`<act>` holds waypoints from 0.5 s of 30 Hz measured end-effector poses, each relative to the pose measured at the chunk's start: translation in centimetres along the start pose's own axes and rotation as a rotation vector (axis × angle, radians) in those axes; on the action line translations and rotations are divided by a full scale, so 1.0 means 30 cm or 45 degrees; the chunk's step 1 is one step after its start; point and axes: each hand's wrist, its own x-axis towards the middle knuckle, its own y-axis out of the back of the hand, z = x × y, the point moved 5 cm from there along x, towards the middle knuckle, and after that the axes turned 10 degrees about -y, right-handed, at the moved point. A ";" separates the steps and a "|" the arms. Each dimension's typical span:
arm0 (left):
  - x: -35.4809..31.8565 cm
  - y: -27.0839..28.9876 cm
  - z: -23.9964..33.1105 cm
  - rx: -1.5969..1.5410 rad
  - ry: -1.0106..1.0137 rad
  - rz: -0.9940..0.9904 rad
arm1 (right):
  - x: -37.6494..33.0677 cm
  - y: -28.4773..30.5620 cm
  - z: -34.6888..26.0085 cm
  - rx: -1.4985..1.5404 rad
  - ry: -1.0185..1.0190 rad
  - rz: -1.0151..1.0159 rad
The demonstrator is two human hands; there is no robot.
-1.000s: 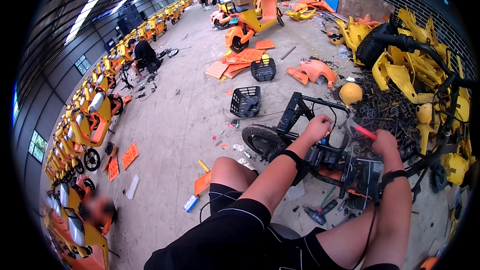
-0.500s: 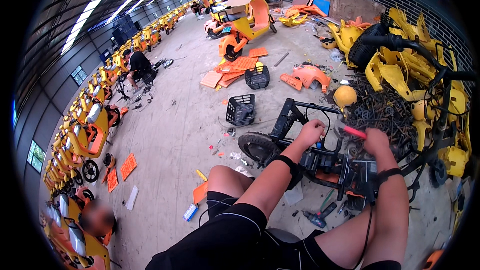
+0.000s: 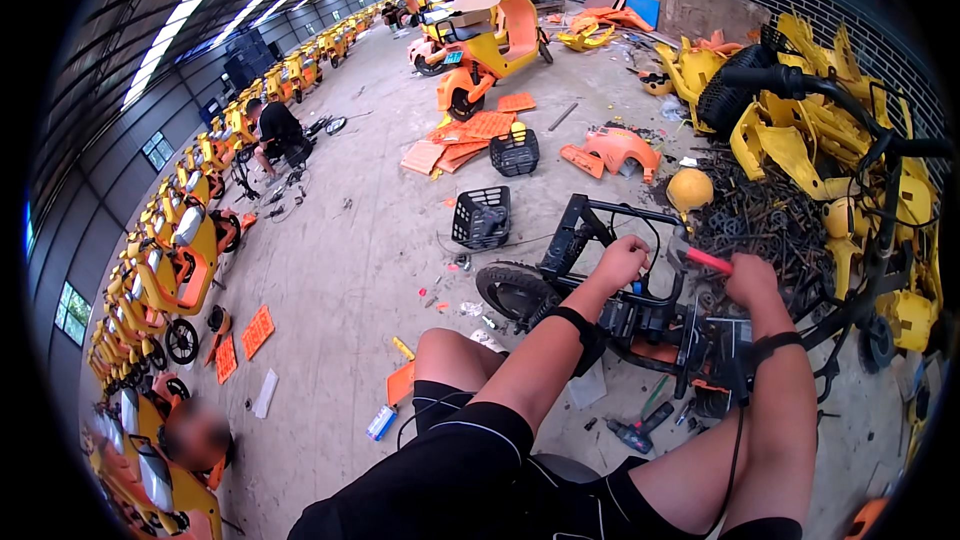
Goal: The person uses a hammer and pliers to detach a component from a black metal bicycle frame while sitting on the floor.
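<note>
In my right hand (image 3: 752, 280) is a hammer (image 3: 708, 260) with a red handle; its grey head points left, over the bare black scooter frame (image 3: 645, 210). My left hand (image 3: 626, 262) is at the frame's upper bars, its fingers curled together; what they hold, if anything, is too small to make out. The scooter frame lies in front of my knees, its black-tyred wheel (image 3: 516, 302) to the left and the handlebar (image 3: 790, 83) up at the right. A cordless drill (image 3: 640, 430) lies on the floor below the frame.
A heap of dark metal parts (image 3: 760, 225) and yellow body panels (image 3: 775, 155) lies at the right. Black baskets (image 3: 481, 218) and orange panels (image 3: 480, 128) lie ahead. Yellow scooters (image 3: 180, 260) line the left side, where another person (image 3: 275, 125) is working. A blue-and-white box (image 3: 381, 423) is by my knee.
My hands have barely moved: both sit a touch higher in the view, with the hammer shifted slightly along with the right one. Nothing has been let go.
</note>
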 end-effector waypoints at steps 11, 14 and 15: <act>0.009 0.000 -0.027 -0.018 -0.023 0.039 | -0.002 -0.001 -0.003 -0.015 -0.015 -0.017; 0.006 0.007 -0.023 -0.015 -0.019 0.050 | -0.004 0.003 -0.011 -0.018 -0.003 -0.010; 0.004 0.001 -0.014 0.003 -0.004 0.030 | -0.004 0.001 -0.006 -0.012 -0.008 -0.004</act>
